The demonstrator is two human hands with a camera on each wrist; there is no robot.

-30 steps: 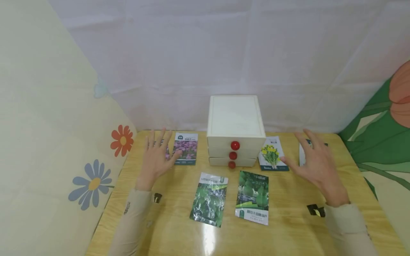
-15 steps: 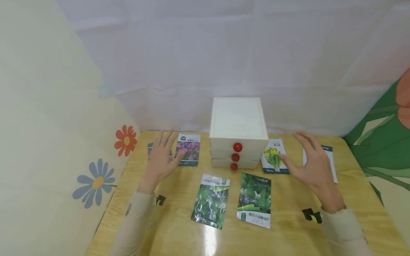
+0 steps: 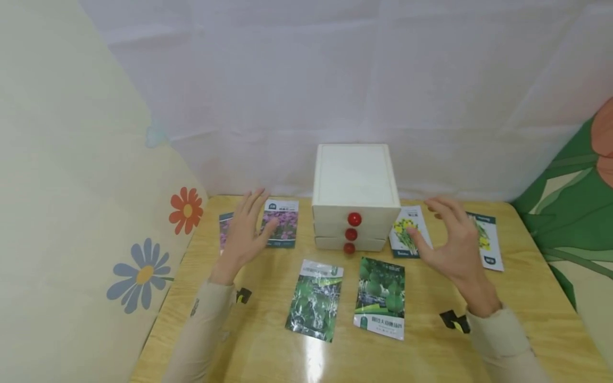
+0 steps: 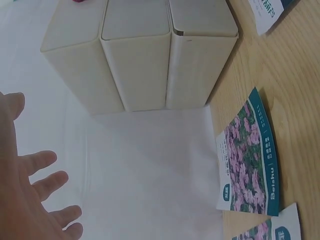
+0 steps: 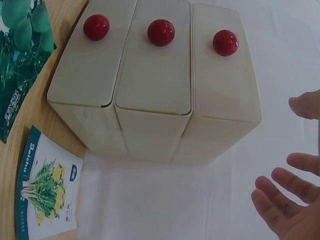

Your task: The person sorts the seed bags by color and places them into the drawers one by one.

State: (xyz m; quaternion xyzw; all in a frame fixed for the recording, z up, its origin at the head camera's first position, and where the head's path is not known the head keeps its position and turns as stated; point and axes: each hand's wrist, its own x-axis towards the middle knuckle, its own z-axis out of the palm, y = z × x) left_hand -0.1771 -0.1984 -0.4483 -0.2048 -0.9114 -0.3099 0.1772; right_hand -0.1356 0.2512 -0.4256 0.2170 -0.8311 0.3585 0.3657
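My left hand hovers over the left side of the table with its fingers spread, holding nothing. It overlaps two purple-flower seed packets, the nearer one to the box being a seed packet left of the drawer box. On the right, my right hand is raised with bent, parted fingers and holds nothing. Beside it lie a yellow-flower seed packet and another seed packet, partly hidden by the hand. Between the hands stands a white three-drawer box with red round knobs, its drawers closed.
Two green seed packets, a left packet and a right packet, lie in front of the box. Small black pieces, one by the left wrist and one by the right, are on the wooden table. White cloth hangs behind.
The right hand has moved left, towards the box, uncovering more of the far-right seed packet. The left hand has shifted slightly right. The head view has moved a little; the packets and box stay put.
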